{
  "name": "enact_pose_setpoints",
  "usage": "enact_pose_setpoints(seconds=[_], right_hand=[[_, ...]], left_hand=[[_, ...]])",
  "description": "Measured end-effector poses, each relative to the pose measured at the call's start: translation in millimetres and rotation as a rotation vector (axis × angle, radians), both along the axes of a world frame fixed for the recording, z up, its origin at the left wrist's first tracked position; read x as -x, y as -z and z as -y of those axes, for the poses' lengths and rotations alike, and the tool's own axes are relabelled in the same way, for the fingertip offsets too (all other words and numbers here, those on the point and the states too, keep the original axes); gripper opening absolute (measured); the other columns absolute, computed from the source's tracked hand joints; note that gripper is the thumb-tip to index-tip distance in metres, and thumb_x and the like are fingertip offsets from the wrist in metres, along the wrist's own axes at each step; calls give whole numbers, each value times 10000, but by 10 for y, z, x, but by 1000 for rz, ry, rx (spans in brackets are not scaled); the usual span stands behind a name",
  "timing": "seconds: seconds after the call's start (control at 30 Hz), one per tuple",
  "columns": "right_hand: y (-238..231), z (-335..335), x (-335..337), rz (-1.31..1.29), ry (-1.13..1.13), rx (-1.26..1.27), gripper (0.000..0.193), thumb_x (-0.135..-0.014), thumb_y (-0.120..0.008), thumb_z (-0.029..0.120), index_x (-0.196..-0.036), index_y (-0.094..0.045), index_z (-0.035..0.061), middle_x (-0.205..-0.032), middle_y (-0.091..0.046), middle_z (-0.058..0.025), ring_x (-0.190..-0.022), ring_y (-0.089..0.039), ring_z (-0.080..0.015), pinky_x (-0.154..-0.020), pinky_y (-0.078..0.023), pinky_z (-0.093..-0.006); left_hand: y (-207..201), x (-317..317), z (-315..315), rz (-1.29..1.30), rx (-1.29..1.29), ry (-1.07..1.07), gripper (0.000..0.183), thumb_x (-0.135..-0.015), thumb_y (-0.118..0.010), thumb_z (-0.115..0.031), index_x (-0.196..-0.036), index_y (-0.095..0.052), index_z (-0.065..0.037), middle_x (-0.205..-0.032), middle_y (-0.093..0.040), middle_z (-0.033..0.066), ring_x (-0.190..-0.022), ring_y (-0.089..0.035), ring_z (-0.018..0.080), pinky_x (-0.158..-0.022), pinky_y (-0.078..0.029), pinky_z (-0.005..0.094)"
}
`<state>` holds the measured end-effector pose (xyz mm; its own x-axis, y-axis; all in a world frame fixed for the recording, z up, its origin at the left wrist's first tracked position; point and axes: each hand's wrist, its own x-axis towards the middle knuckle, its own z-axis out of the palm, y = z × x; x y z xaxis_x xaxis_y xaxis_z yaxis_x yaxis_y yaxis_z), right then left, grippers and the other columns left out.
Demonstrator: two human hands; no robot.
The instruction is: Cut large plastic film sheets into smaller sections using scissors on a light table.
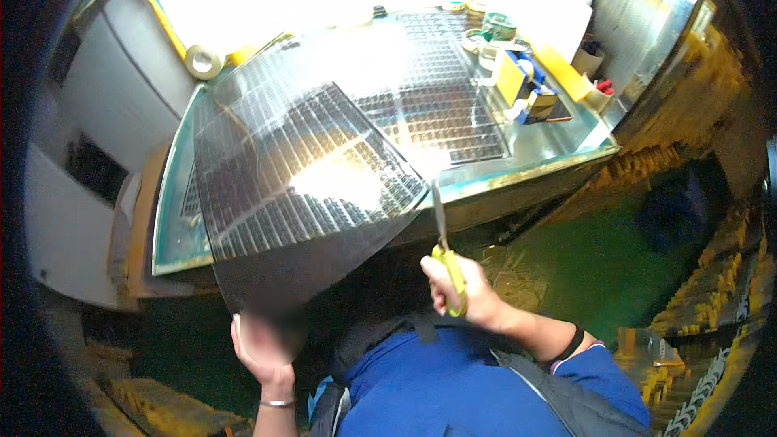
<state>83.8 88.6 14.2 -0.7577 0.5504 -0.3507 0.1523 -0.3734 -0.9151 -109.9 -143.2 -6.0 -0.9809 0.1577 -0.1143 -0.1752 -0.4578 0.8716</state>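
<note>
A dark, see-through film sheet [275, 170] printed with rows of small marks lies across the glass-topped table, its near end hanging past the front edge. At the lower corner of that end, my left hand [265, 350] grips the sheet; part of this hand is blurred. My right hand [471, 290] is closed round the yellow handles of a pair of scissors [450, 277], with the blades pointing up toward the table edge, close to the sheet's right corner. Beneath and behind it lies another printed film sheet [453, 121].
On the table's right stand a blue and yellow tape dispenser [520, 81], green tape rolls [498, 27] and a holder with red-handled tools [600, 93]. A tape roll [202, 62] sits at the back left. The table's glass rim [526, 178] runs along the front; grey cabinets [121, 57] stand left.
</note>
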Motion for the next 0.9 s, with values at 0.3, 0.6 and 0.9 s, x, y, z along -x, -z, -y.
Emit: enact_pose_setpoints(seconds=[0.3,0.6,0.9], right_hand=[[84,413,-37,-47,-102,99,296,-870,-488,344,-750,-450,76,-538,-474,-9,-443,-471,-90,-411,-376,-215],[217,384,82,-335,-20,128,320,-917,-360,355,-899,-442,46,-736,-453,-14,-660,-468,-94,-604,-421,-243],[89,380,131,-192,10,-188,408,-917,-226,448,-985,-431,101,-734,-445,28,-591,-353,-48,-524,-288,-188]], left_hand=[[-13,-657,-1460,234,-107,755,217,-832,-560,-240,-907,-570,-36,-684,-548,12,-526,-464,75,-454,-333,192],[-326,-763,-1610,310,214,847,198,-794,-614,-245,-695,-574,-78,-558,-494,-12,-351,-361,54,-319,-256,184],[-315,-825,-1575,133,280,860,179,-795,-608,-280,-741,-584,-111,-476,-449,-48,-322,-338,33,-284,-219,179]])
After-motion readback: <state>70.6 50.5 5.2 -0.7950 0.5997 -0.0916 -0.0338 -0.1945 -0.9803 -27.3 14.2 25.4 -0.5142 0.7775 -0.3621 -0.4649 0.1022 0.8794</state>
